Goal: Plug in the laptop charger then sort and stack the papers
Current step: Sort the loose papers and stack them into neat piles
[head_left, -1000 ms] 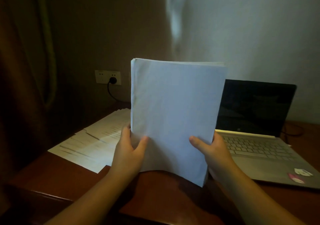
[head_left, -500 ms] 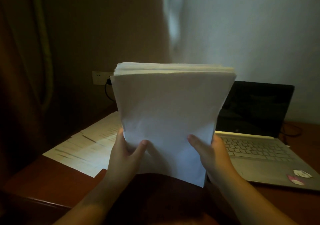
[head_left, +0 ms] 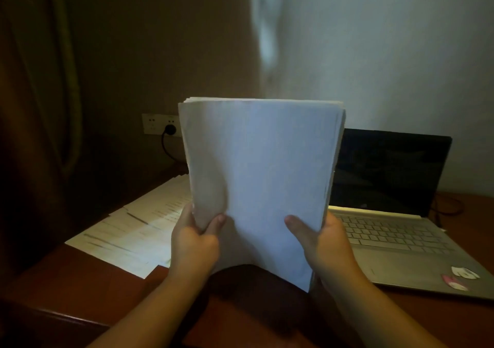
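I hold a thick stack of white papers [head_left: 262,176] upright above the wooden desk [head_left: 80,289], blank side toward me. My left hand [head_left: 195,240] grips its lower left edge, thumb in front. My right hand [head_left: 320,243] grips the lower right edge the same way. More printed sheets [head_left: 133,227] lie spread on the desk at the left. A black charger plug [head_left: 170,129] sits in the white wall socket [head_left: 157,124], its cable running down behind the stack. The open silver laptop [head_left: 395,230] stands at the right with a dark screen.
A dark curtain [head_left: 40,107] hangs at the left. A thin cable [head_left: 443,208] loops on the desk behind the laptop's right side. Two stickers [head_left: 459,276] sit on the laptop's palm rest. The desk's front edge runs near the bottom left.
The stack tilted so its top edge showed, then came back upright. My hands stay at its lower corners.
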Demonstrator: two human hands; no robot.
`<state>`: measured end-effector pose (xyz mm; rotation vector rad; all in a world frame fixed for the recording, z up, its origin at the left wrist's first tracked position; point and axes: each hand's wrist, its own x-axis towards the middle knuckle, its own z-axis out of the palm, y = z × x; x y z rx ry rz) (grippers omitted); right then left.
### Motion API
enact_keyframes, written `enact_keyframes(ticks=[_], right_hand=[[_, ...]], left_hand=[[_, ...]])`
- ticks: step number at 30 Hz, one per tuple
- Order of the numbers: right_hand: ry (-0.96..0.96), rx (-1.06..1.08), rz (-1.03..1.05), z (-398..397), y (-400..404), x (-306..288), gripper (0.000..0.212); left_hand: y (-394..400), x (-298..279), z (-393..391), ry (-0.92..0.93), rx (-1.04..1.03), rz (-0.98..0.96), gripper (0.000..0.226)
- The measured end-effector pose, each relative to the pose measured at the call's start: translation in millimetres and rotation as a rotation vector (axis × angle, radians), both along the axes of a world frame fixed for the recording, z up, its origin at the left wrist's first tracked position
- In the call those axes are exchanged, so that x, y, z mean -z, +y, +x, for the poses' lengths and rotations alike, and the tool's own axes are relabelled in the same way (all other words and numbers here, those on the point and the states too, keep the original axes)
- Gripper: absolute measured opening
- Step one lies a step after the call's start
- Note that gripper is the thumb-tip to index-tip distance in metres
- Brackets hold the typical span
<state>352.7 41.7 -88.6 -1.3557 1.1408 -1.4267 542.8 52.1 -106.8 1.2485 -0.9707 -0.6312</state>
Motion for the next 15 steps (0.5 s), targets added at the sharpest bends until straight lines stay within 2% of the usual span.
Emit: enact_keyframes(ticks=[3,6,8,11,13,15], right_hand=[[0.061,-0.015,0.046,-5.3,-0.2,-0.1,0.025],[0.131,-0.005,0.117,-11.1,-0.5,7.6,0.027],[-0.02,-0.031,0.19,-12.9,-0.4,9.3,0.035],[-0.495,-0.152,0.275,-11.4,2.3,6.3,0.042],[-0.581,-0.22,0.31,-0.6,10.0,1.9,0.046],[-0.554,-0.21,0.304,14.2,17.2,-0.3,0.034]], left_hand=[[-4.0,-5.4,-2.4,0.055,-0.025,0.016,0.049],[-8.7,-9.3,-3.9,0.092,-0.092,0.016,0.052],[-8.6,-13.8,-6.7,0.147,-0.108,0.016,0.052],[-8.0,-15.0,-14.9,0.271,-0.111,0.039,0.051],[-5.9,-11.8,-24.4,0.349,-0.118,0.03,0.045],[-2.9,-9.6,-37.0,0.398,-0.109,0.023,0.042]])
